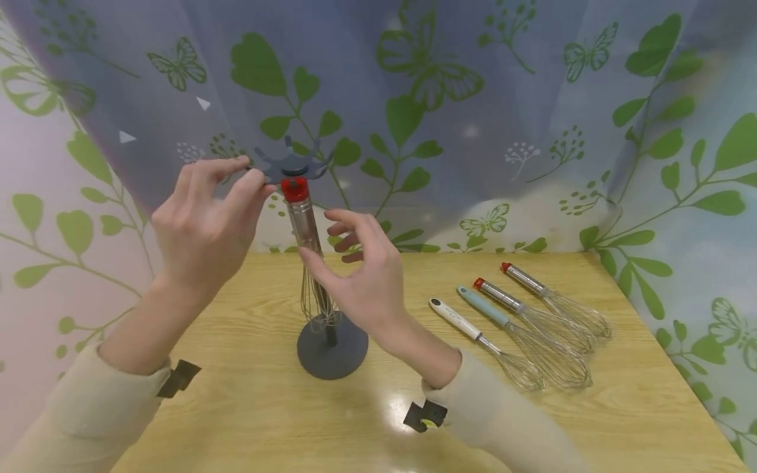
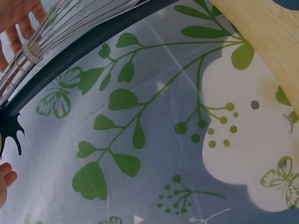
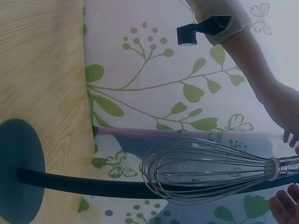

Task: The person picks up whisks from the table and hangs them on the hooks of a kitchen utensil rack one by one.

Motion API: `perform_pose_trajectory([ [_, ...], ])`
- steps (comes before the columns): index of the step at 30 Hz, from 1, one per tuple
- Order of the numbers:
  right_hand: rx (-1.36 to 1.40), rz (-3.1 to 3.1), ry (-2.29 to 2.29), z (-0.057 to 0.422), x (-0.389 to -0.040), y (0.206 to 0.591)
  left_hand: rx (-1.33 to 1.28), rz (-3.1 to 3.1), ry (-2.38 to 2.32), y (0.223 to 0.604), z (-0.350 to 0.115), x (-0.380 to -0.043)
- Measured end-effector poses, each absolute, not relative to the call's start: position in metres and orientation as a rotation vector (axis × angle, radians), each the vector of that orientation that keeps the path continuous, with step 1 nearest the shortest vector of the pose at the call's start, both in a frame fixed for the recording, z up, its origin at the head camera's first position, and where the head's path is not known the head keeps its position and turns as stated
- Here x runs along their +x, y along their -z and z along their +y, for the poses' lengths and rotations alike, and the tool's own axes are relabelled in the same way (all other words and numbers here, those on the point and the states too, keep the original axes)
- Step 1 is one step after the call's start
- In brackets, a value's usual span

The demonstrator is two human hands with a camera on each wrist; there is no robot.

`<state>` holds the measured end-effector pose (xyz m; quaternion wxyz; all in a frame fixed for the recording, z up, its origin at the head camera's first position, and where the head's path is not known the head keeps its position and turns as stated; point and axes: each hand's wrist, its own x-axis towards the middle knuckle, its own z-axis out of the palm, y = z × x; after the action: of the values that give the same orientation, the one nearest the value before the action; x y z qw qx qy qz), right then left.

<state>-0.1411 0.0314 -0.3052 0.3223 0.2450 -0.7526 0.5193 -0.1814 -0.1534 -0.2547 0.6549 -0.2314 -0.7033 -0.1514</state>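
A metal whisk [image 1: 305,226] with a red end cap hangs upright from a dark rotating utensil stand, beside its post. The stand's hooked top [image 1: 296,167] is above the cap, and its round base [image 1: 332,355] sits on the table. My left hand [image 1: 207,220] pinches one prong at the left of that top between thumb and index finger. Just right of the whisk handle, my right hand [image 1: 369,276] has its fingers spread and curved, seemingly apart from it. In the right wrist view, the whisk's wire loops [image 3: 205,170] lie alongside the post [image 3: 93,183].
Several whisks lie side by side on the table's right: a white-handled whisk [image 1: 455,318], a blue-handled whisk [image 1: 483,306] and metal ones with red ends [image 1: 503,295]. A patterned curtain [image 1: 503,131] stands behind the wooden table [image 1: 236,407].
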Motion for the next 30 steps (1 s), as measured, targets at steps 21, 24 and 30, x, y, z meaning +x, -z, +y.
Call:
perform_pose_trajectory([
  [21,0.576,-2.147,-1.338,0.069,-0.146,0.328,-0.537,-1.587,0.362,0.255,-0.155,-0.184],
  [24,0.573,-2.170,-1.338,0.074,-0.148,0.331,-0.541,-1.587,0.363,0.255,-0.156,-0.184],
  [30,0.563,-2.240,-1.331,0.085,-0.152,0.338,-0.543,-1.593,0.357,0.255,-0.157,-0.184],
])
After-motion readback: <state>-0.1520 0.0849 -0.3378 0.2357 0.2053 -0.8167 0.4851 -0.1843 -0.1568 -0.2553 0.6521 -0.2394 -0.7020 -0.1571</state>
